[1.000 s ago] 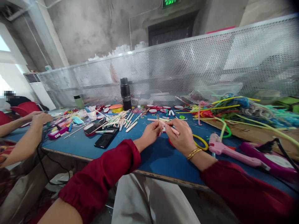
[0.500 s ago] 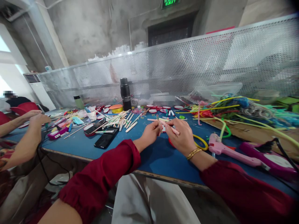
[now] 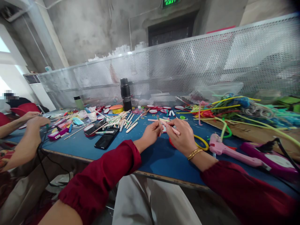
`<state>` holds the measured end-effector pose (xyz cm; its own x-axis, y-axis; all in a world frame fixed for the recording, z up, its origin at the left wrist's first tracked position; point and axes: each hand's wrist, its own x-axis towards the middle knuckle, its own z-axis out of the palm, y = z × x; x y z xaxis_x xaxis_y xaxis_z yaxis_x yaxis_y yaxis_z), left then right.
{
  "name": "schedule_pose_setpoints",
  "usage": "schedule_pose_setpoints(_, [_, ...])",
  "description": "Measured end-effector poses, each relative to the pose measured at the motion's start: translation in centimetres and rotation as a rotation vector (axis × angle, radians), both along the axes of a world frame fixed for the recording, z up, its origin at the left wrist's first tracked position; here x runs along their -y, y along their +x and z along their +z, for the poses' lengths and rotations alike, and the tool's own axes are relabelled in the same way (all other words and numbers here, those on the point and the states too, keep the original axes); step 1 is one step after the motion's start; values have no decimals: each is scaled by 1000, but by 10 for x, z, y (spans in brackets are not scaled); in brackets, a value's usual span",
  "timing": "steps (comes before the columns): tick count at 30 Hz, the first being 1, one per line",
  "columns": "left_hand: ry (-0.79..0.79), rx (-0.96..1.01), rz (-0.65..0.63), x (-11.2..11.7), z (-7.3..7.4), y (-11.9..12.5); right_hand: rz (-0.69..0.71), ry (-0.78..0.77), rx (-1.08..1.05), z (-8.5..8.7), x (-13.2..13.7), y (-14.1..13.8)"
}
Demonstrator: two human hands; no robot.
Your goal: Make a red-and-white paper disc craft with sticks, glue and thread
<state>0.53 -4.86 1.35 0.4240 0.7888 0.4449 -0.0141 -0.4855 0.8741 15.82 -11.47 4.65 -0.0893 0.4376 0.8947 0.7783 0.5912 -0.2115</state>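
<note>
Left of a pink glue gun point(image 3: 231, 153), the left hand point(image 3: 151, 133) is pinching a slim stick point(image 3: 159, 121), the right hand point(image 3: 181, 132) gripping a pink rod point(image 3: 176, 131).

Small strip point(image 3: 160, 124) in left hand point(image 3: 151, 132), indistinct

Wrinkled deep-red oversleeves point(image 3: 105, 173) with gathered ends, behind the left hand point(image 3: 150, 135) and right hand point(image 3: 184, 135). A gold-coloured linked bracelet point(image 3: 194, 154) just behind the right hand; pale grey trousers point(image 3: 134, 203) below both.
</note>
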Motion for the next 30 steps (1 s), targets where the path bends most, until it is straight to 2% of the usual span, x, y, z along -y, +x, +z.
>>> schedule_pose_setpoints(30, [14,-8,-33,3,2,0,22,-10,19,-2,0,0])
